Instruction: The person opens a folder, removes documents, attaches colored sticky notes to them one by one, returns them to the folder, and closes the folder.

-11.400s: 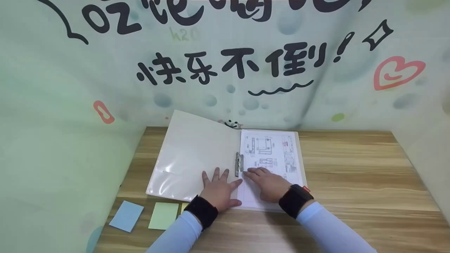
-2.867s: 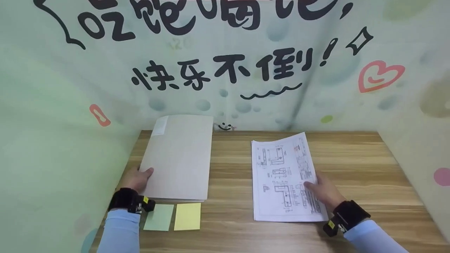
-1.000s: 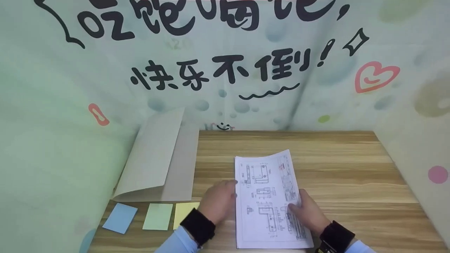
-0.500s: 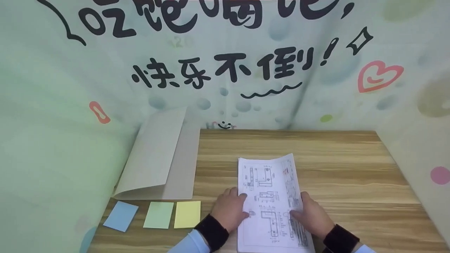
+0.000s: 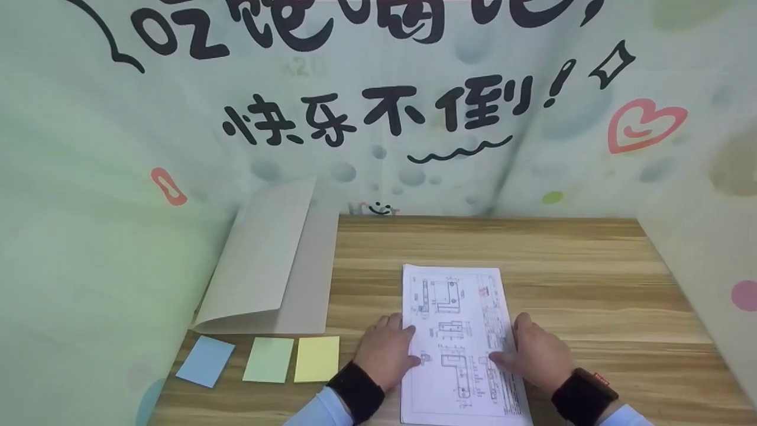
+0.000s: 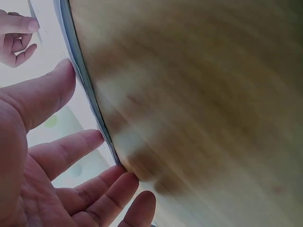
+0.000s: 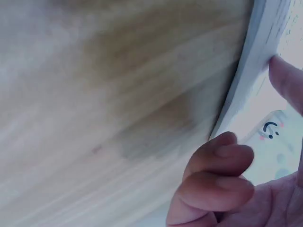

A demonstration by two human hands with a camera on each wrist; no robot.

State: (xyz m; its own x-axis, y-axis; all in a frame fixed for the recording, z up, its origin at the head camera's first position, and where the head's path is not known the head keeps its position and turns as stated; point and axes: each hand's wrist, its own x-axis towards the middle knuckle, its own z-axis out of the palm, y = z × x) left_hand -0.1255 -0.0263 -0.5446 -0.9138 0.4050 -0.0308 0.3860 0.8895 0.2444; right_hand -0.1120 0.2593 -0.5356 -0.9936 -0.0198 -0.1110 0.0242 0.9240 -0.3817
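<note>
A stack of drawing sheets (image 5: 452,331) lies flat on the wooden table in front of me, its top sheet printed with technical part drawings. At its left edge is my left hand (image 5: 387,352). In the left wrist view, the fairly straight fingers (image 6: 80,142) touch the side of the stack (image 6: 90,90), with the thumb at its upper edge. My right hand (image 5: 541,358) is at the right edge. The right wrist view shows its thumb on the top sheet, while the loosely curled fingers (image 7: 222,175) are beside the stack's edge (image 7: 241,75).
A pale folder (image 5: 254,260) stands at the back left with its cover partly raised. In front of it lie blue (image 5: 206,361), green (image 5: 268,360) and yellow (image 5: 317,359) sticky-note pads. A printed curtain (image 5: 378,106) hangs behind the wooden table (image 5: 591,284).
The folder was set down at the left and the sheets were brought nearer. My left hand came to their left edge. The lifted right side of the stack now lies flat; the right fingers have loosened.
</note>
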